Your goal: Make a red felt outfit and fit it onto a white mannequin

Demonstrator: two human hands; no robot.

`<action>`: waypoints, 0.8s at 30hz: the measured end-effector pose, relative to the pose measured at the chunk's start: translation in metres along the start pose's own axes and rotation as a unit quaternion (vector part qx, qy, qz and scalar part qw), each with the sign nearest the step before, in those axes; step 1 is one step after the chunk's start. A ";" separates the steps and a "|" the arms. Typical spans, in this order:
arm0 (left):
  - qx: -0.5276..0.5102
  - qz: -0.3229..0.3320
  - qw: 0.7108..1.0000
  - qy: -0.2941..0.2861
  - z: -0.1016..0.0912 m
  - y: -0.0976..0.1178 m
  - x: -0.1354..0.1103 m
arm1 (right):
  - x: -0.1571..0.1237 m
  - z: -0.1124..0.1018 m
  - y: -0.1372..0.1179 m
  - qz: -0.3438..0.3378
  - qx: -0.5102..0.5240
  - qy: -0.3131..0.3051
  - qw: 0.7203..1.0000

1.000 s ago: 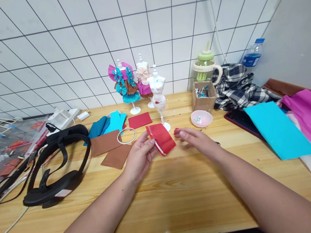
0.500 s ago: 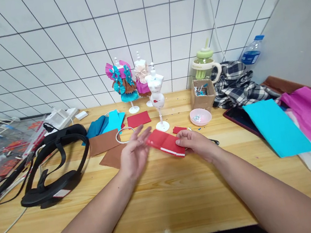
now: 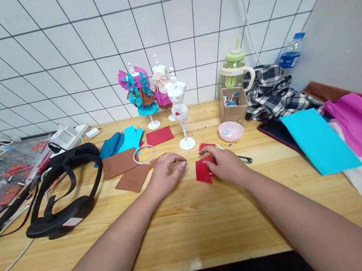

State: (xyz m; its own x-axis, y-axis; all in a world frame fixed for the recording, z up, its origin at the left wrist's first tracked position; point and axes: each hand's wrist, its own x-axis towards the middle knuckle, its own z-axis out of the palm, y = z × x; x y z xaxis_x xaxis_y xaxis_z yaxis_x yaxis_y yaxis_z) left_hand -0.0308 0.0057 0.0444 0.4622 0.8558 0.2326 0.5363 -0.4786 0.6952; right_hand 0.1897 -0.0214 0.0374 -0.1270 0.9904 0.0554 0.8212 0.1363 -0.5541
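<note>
A folded piece of red paper lies on the wooden table, and my right hand rests on its right side with the fingers curled over it. My left hand lies just to the left of it, palm down, fingers loosely bent, holding nothing. A white mini mannequin on a stand rises just behind both hands. A small red scrap lies beyond my right hand. Brown paper sheets and a white ring sit left of my left hand.
Two dressed mannequins stand by the tiled wall. A black headset with cables lies at left. A pink dish, a cardboard box, a green cup, checked cloth and cyan and magenta paper lie right.
The red paper passed from my left hand to my right and came down onto the table. My left hand let go and settled palm down beside it.
</note>
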 end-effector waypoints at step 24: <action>-0.223 -0.201 0.953 -0.050 -0.002 0.000 -0.001 | 0.001 -0.003 -0.001 -0.026 0.067 0.094 0.993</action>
State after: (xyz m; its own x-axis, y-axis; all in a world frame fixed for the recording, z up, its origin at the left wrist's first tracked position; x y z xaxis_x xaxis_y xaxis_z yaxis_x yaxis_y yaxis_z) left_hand -0.0323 0.0049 0.0455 0.3599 0.9185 -0.1638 0.3416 0.0337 0.9392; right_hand 0.1909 -0.0204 0.0405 -0.0502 0.9711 0.2333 0.7328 0.1945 -0.6520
